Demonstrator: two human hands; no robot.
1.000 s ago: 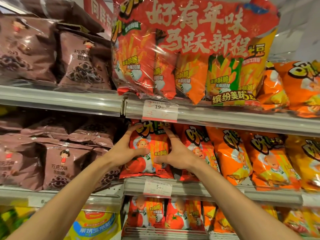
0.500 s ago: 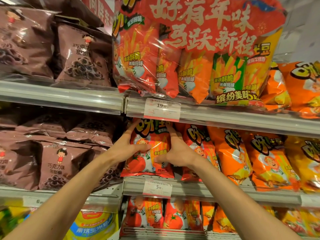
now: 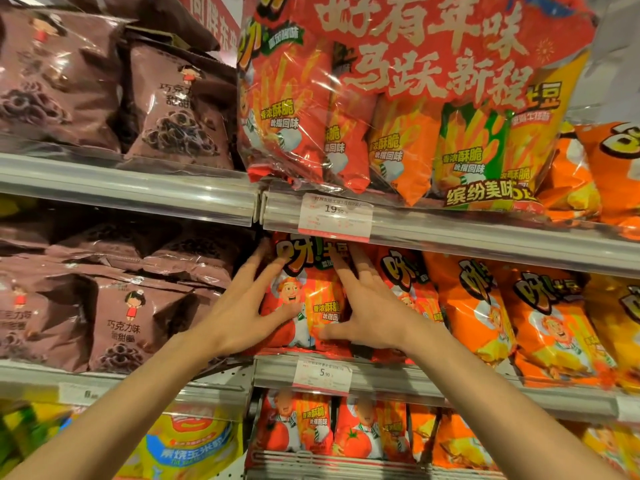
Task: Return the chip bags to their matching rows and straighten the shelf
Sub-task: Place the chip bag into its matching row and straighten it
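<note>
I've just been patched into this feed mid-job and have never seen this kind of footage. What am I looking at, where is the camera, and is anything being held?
There is no machine here. A person wears one wide-angle camera on the head, so you see their own two bare arms reaching toward a shop shelf. The left hand and right hand lie with fingers spread on either side of a red tomato chip bag standing on the middle shelf. They press it rather than grip it. Orange bags stand to its right, brown chocolate ring bags to its left. A large multipack sits on the shelf above.
</note>
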